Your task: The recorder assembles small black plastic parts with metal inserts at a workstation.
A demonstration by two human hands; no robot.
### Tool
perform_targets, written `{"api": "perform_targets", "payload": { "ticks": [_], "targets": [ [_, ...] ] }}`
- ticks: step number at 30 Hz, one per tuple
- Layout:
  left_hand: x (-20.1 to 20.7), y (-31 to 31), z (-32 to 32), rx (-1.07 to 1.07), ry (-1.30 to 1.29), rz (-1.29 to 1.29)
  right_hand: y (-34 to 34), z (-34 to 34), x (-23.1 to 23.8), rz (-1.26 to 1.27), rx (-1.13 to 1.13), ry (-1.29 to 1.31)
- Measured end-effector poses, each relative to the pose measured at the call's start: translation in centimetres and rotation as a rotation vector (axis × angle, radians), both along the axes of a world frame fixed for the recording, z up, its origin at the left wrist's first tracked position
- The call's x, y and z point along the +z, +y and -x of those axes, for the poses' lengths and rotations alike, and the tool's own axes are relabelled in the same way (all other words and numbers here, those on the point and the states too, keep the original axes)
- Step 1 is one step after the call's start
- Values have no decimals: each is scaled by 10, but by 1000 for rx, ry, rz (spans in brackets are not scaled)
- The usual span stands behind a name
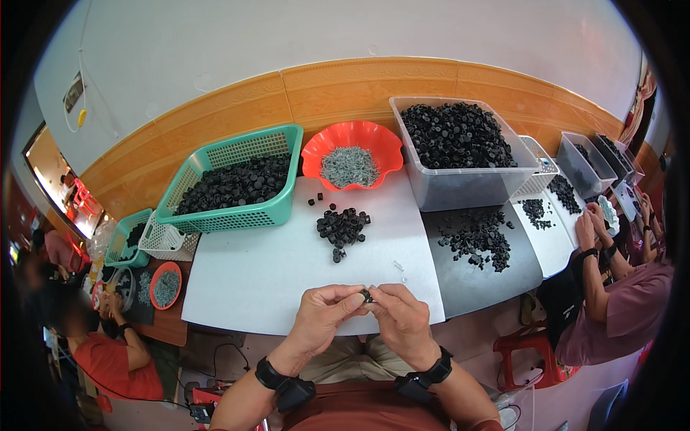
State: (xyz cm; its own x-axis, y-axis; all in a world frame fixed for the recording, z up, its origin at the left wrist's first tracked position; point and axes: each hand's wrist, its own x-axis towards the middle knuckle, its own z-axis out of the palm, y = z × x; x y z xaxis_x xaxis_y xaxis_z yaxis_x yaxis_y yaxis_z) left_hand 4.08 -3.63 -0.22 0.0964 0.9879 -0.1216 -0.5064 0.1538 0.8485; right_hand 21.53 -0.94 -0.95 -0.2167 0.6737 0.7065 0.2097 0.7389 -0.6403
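At the near edge of the white tabletop (244, 287), my left hand (320, 313) and my right hand (399, 320) meet. Their thumbs and fingers pinch one small black plastic part (366, 295) between them; its finer shape is mostly covered by fingertips. Just beyond lies a loose pile of similar black plastic parts (342, 227), with a few strays behind it. A few small screws (398, 266) rest on the tabletop to the right. A scalloped red bowl (392, 159) holds many silvery screws (349, 167).
Left of the bowl stands a green basket (237, 218) of black parts; right of it, a clear bin (467, 188) of smaller ones. More black pieces (478, 241) lie on a dark board (460, 287). Co-workers sit left (129, 359) and right (618, 309), near a red stool (528, 352).
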Motion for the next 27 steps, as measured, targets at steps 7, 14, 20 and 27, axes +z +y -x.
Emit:
{"api": "perform_targets", "payload": {
  "ticks": [7, 14, 20, 27],
  "targets": [
    [-4, 0, -2, 34, -3, -26, -1, 1, -3, -39, -36, -40],
    [-4, 0, -4, 46, 2, -32, -1, 1, -5, -89, -68, -85],
    [1, 0, -4, 31, 111, -64, -1, -1, -2, -29, -38, -68],
    [1, 1, 0, -23, 212, -79, 1, -6, -4, 38, 20, -45]
  ]
}}
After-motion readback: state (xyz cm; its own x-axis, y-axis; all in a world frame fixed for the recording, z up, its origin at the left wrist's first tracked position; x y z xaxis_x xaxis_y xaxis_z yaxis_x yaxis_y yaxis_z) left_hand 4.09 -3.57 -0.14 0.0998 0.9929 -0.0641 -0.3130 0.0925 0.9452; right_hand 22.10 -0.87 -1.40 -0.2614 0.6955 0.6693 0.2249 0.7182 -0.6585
